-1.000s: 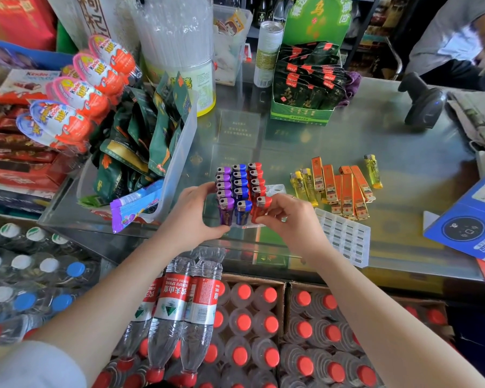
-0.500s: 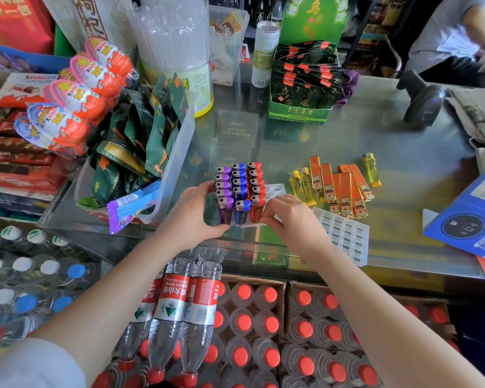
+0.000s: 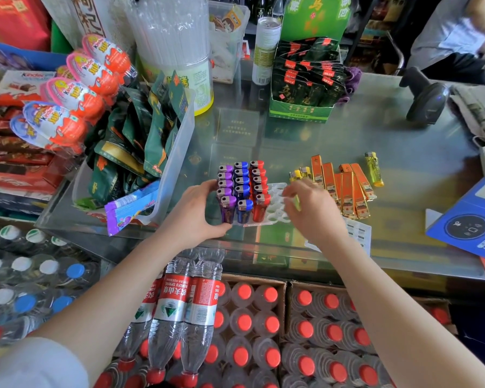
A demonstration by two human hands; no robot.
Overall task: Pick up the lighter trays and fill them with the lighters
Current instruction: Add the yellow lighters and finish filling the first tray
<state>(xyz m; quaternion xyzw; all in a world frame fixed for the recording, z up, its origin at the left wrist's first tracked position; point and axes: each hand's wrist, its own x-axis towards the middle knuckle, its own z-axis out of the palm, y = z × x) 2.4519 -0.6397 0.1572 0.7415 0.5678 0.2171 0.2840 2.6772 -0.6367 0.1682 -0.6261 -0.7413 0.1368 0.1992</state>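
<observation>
The left hand [image 3: 192,217] cups the near-left corner of the white plastic lighter tray [image 3: 275,204] on the glass counter [image 3: 375,130], steadying it. Three rows of upright lighters [image 3: 242,189] — purple, blue, red — fill its left side; the round sockets beside the right hand [image 3: 312,211] stand empty. That hand hovers with fingers loosely spread, apparently holding nothing, though blur hides the fingertips. Just beyond it lie the loose yellow lighters [image 3: 300,173] and glossy orange-and-gold flat ones [image 3: 345,189], long axes pointing away — the right hand is nearer.
</observation>
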